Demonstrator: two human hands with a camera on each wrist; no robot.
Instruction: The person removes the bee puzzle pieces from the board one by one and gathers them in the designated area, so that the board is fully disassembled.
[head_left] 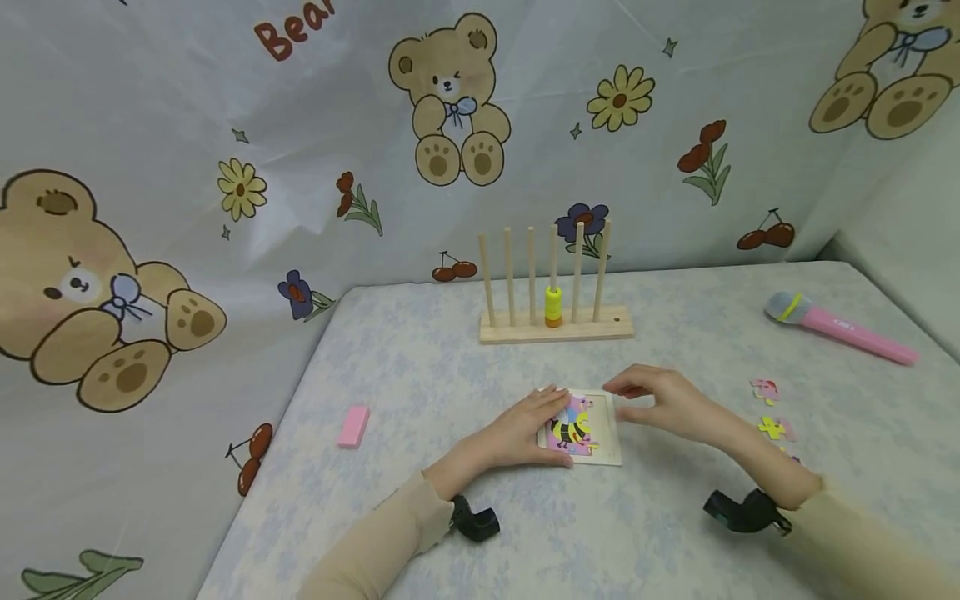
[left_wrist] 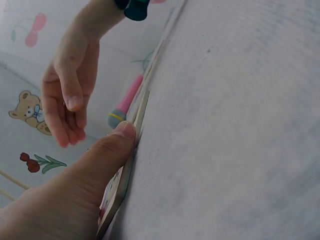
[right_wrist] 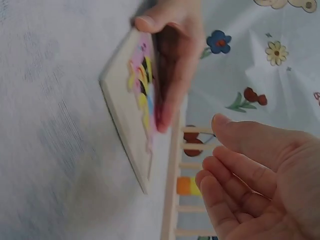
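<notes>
A small wooden jigsaw puzzle board (head_left: 609,433) lies on the table, its left part filled with pieces forming a bee picture (head_left: 572,429) on pink. Bare wood shows on its right part. My left hand (head_left: 525,427) holds the board at its left side, fingers by the far corner and thumb along the near edge; the left wrist view shows that thumb (left_wrist: 107,155) against the rim. Just right of the board, my right hand (head_left: 667,402) hovers with loosely bent fingers. Nothing lies between its thumb and fingers in the right wrist view (right_wrist: 255,175).
Loose puzzle pieces (head_left: 772,427) lie to the right, partly beyond my right forearm. A pink toy microphone (head_left: 855,333) rests at the far right. Behind the board stands a wooden peg rack (head_left: 517,333) with yellow and orange rings (head_left: 553,307). A pink block (head_left: 354,427) lies left.
</notes>
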